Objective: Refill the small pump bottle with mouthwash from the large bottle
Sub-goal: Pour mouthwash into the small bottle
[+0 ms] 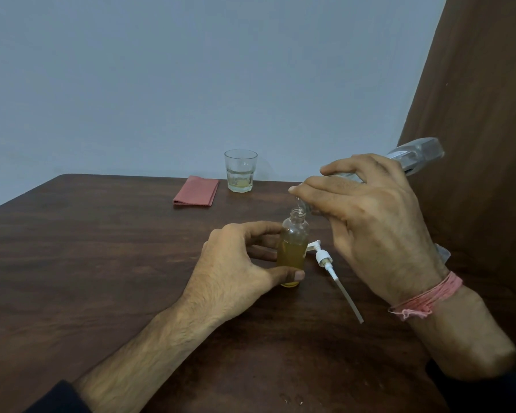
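On the dark wooden tabletop, bare leftward, my left hand has its fingers clamped on the small pump bottle; my right hand grips the tilted large bottle over its mouth, beside a brown curtain.

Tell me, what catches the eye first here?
The right hand tips a large clear bottle over the open neck of a small bottle of amber liquid, which the left hand steadies mid-table. The white pump lies beside it; a glass and pink cloth sit at the far edge.
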Demonstrator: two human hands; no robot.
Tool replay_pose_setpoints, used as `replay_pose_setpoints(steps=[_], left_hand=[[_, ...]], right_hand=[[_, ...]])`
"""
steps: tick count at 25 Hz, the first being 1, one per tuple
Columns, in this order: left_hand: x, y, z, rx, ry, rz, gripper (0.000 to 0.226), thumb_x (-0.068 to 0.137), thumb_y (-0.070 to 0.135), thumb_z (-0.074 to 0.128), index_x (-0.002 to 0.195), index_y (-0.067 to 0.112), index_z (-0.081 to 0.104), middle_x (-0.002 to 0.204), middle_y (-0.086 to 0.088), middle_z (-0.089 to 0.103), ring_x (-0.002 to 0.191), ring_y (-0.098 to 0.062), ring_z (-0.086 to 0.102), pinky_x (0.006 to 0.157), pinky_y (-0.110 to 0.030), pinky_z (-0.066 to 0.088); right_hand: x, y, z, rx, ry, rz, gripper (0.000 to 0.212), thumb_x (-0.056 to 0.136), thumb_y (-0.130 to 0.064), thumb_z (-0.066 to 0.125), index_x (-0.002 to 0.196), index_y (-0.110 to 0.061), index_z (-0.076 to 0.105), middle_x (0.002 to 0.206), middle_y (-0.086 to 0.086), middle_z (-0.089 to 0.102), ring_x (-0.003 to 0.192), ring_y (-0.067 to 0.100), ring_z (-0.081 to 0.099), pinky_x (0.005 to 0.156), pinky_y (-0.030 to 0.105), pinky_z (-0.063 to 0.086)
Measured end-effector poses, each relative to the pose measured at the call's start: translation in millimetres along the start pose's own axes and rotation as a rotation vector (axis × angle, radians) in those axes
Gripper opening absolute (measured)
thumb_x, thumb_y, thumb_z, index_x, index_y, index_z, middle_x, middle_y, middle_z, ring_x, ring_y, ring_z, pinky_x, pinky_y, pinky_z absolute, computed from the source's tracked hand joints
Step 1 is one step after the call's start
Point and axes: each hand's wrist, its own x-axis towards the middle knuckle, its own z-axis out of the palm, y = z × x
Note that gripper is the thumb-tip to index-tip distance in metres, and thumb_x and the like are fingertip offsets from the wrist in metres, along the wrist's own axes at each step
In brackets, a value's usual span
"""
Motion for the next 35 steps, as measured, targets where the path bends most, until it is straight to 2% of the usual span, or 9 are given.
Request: replay_pose_setpoints(steps=[3,10,14,16,19,24,27,29,35], left_hand=[[0.2,-0.2,0.4,0.000,0.006,-0.003,0.071,0.067,0.048,0.109,0.132,0.045,0.080,0.106,0.027,0.085,0.096,0.015,0.079,0.092,-0.014,0.059],[0.2,2.0,-0.2,0.000,-0.007,-0.012,0.070,0.067,0.048,0.108,0.131,0.045,0.079,0.106,0.030,0.085,0.096,0.018,0.077,0.089,-0.008,0.055],[-0.5,3.6,0.1,0.016,-0.015,-0.015,0.071,0.069,0.049,0.108,0.133,0.046,0.077,0.106,0.029,0.084,0.097,0.019,0.077,0.086,-0.005,0.052],[-0.5,4.4,-0.7,0.022,-0.022,-0.017,0.073,0.069,0.050,0.107,0.135,0.046,0.076,0.109,0.027,0.084,0.098,0.018,0.077,0.089,-0.008,0.054],[-1.1,5.3,-1.0,0.017,-0.020,-0.013,0.074,0.070,0.050,0.107,0.137,0.043,0.078,0.110,0.024,0.085,0.098,0.014,0.079,0.098,-0.019,0.063],[-2.7,6.3,-1.1,0.012,-0.029,-0.021,0.071,0.070,0.050,0.107,0.135,0.044,0.079,0.110,0.024,0.085,0.099,0.012,0.080,0.106,-0.031,0.065],[-2.9,6.5,-1.7,0.011,-0.034,-0.018,0.070,0.071,0.049,0.107,0.134,0.046,0.078,0.110,0.025,0.085,0.099,0.013,0.079,0.106,-0.031,0.065],[-3.0,6.4,-1.7,0.010,-0.034,-0.018,0.070,0.070,0.050,0.107,0.134,0.046,0.078,0.110,0.026,0.085,0.099,0.013,0.079,0.106,-0.031,0.065],[-2.9,6.1,-1.7,-0.003,-0.039,-0.018,0.069,0.070,0.050,0.107,0.133,0.045,0.080,0.106,0.029,0.085,0.097,0.016,0.078,0.108,-0.032,0.063]], right_hand=[[-0.6,1.1,1.5,-0.004,0.007,0.000,0.050,0.083,0.011,0.079,0.124,-0.017,0.081,0.120,-0.008,0.080,0.117,0.033,0.070,0.110,0.055,0.042],[-0.6,2.2,0.9,-0.009,0.013,-0.026,0.048,0.085,0.011,0.077,0.124,-0.017,0.081,0.121,-0.007,0.080,0.119,0.033,0.070,0.117,0.057,0.041],[-0.3,2.1,0.5,-0.001,0.042,-0.046,0.045,0.086,0.012,0.077,0.122,-0.014,0.082,0.119,-0.003,0.081,0.116,0.036,0.071,0.114,0.061,0.044],[-0.1,1.2,0.3,-0.010,0.057,-0.058,0.044,0.085,0.013,0.077,0.120,-0.012,0.083,0.118,-0.002,0.081,0.115,0.037,0.072,0.114,0.061,0.044],[0.1,1.2,1.4,-0.013,0.063,-0.061,0.045,0.084,0.014,0.078,0.120,-0.012,0.083,0.118,-0.001,0.082,0.115,0.037,0.072,0.114,0.061,0.043],[-0.7,0.0,0.9,-0.022,0.071,-0.057,0.047,0.082,0.015,0.078,0.120,-0.012,0.083,0.119,-0.002,0.081,0.115,0.037,0.072,0.114,0.061,0.043],[0.9,-0.5,0.9,-0.017,0.070,-0.075,0.038,0.094,0.002,0.060,0.121,-0.014,0.083,0.119,-0.004,0.081,0.116,0.035,0.072,0.115,0.060,0.042],[1.5,-0.3,0.5,-0.027,0.073,-0.082,0.041,0.096,-0.004,0.052,0.120,-0.014,0.083,0.118,-0.005,0.081,0.116,0.035,0.072,0.116,0.059,0.042],[1.0,0.1,2.0,-0.030,0.076,-0.093,0.042,0.096,-0.002,0.052,0.121,-0.013,0.083,0.120,-0.004,0.081,0.117,0.035,0.072,0.116,0.061,0.040]])
